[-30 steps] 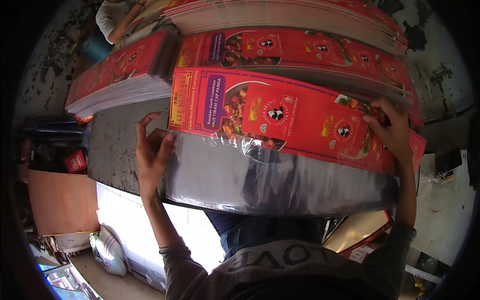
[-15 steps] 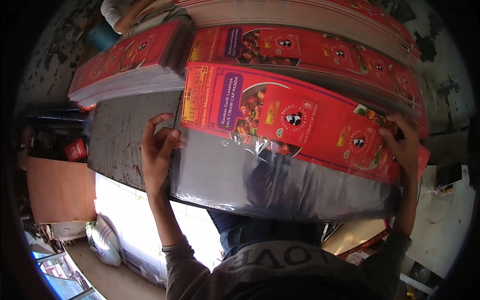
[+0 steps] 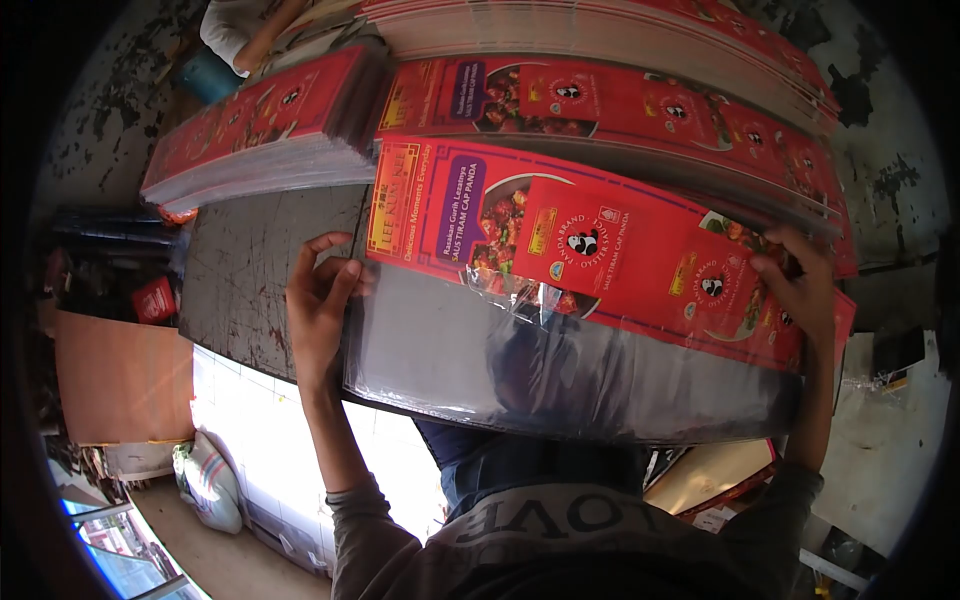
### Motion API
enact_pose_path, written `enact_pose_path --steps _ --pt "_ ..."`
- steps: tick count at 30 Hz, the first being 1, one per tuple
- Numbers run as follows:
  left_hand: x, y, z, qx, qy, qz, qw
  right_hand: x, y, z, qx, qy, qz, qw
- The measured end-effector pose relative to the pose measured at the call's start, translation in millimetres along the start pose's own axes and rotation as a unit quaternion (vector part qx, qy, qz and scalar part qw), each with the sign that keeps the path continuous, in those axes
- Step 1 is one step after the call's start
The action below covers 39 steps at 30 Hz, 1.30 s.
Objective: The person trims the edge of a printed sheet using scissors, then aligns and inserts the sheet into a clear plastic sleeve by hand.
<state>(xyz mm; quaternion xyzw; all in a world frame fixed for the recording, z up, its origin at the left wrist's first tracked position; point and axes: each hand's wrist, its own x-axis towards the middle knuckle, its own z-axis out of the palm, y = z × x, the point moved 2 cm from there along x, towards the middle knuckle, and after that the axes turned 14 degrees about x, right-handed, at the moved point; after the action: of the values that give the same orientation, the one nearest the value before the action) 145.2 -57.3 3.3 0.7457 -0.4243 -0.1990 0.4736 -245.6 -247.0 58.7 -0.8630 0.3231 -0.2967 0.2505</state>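
A long red printed sheet (image 3: pixel 650 260) with panda pictures lies slanted over a stack of clear plastic sleeves (image 3: pixel 430 340); its lower part seems to be under clear film. At the sleeves' left edge, my left hand (image 3: pixel 325 295) pinches the edge of the clear plastic between thumb and fingers. My right hand (image 3: pixel 800 275) grips the right part of the red sheet, thumb on its printed face. Just behind lies another stack of red sheets (image 3: pixel 620 100). To the left rises a stack of sleeved red sheets (image 3: pixel 250 125).
More stacked red sheets (image 3: pixel 600 25) stand at the back. Another person's arm (image 3: pixel 270 35) shows at the top left beside a blue-green container (image 3: pixel 207 78). The scratched dark tabletop (image 3: pixel 260 280) extends left. A brown board (image 3: pixel 122 380) and a white sack (image 3: pixel 212 485) are lower left.
The view has shifted, so the stacks and sheet appear slightly further right than a second ago. Both hands keep nearly the same places on the plastic and sheet.
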Motion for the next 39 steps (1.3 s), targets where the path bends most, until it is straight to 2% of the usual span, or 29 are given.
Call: enact_pose_path --steps 4,14,17,22,25,28,32,39 --pt "0 -1 0 -0.007 -0.006 -0.011 1.0 -1 9 1 0.05 0.009 0.001 0.999" --pt "0 -3 0 -0.009 -0.008 -0.007 1.0 4 5 5 0.023 -0.018 0.017 0.999" --pt "0 -3 0 -0.007 -0.009 -0.005 1.0 5 7 7 0.032 -0.028 0.0 0.999" --pt "-1 -2 -1 -0.01 -0.006 -0.004 1.0 6 6 8 0.052 -0.049 0.043 0.996" --pt "-2 -5 1 -0.03 0.005 -0.003 1.0 7 8 10 0.078 -0.063 0.03 0.995" --pt "-1 -5 -1 -0.044 0.008 -0.004 0.999 3 9 13 0.029 -0.107 0.063 0.992" --pt "1 -5 -2 -0.035 -0.003 -0.009 0.999 2 8 16 0.046 -0.08 0.055 0.994" --pt "2 -7 -1 -0.023 -0.007 0.014 1.0 2 4 16 0.015 -0.099 0.049 0.994"
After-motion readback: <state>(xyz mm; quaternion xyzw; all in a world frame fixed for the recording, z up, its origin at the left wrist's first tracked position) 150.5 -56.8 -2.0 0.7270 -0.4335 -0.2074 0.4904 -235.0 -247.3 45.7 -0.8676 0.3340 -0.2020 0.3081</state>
